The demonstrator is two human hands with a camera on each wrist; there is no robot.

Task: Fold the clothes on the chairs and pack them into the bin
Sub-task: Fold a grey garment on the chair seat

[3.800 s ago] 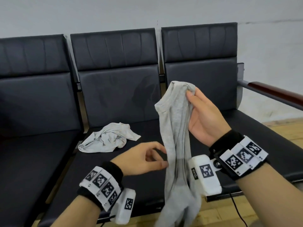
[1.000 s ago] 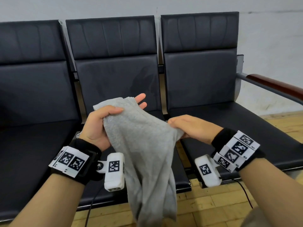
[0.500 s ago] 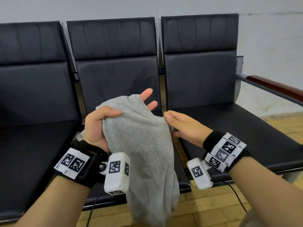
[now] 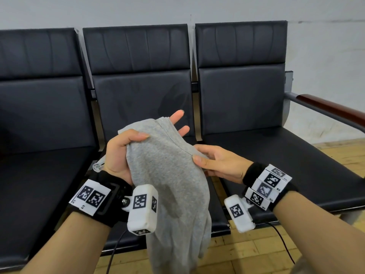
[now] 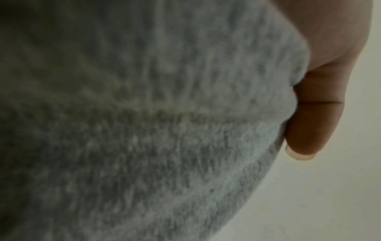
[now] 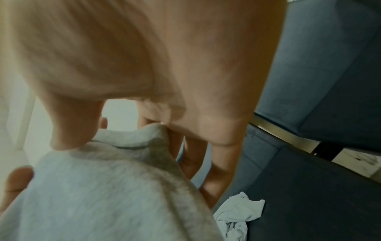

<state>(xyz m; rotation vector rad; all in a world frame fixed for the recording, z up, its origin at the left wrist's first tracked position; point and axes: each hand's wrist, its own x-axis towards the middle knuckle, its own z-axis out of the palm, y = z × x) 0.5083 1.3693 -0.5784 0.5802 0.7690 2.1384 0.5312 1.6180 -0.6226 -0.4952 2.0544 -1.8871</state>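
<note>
A grey garment point(image 4: 169, 175) drapes over my left hand point(image 4: 161, 126) and hangs down past the seat front. My left thumb point(image 5: 315, 127) presses its top fold against the palm, and two straight fingertips point(image 4: 178, 116) poke out behind the cloth. My right hand point(image 4: 197, 153) pinches the garment's right edge between thumb and fingers; the right wrist view shows that pinched fold of the grey garment point(image 6: 132, 138) close up. A second pale garment point(image 6: 239, 212) lies crumpled on the middle seat, mostly hidden behind my left hand in the head view, where one corner point(image 4: 97, 165) shows.
Three black padded chairs point(image 4: 138, 91) stand in a row against a white wall. The right one has a wooden armrest point(image 4: 325, 107). Wood flooring point(image 4: 246, 252) shows below the seats, with cables point(image 4: 284, 242) trailing from my wrists.
The garment has gone from hanging in my raised right hand to lying across my left hand. In the last half second my right hand closed on its right edge.
</note>
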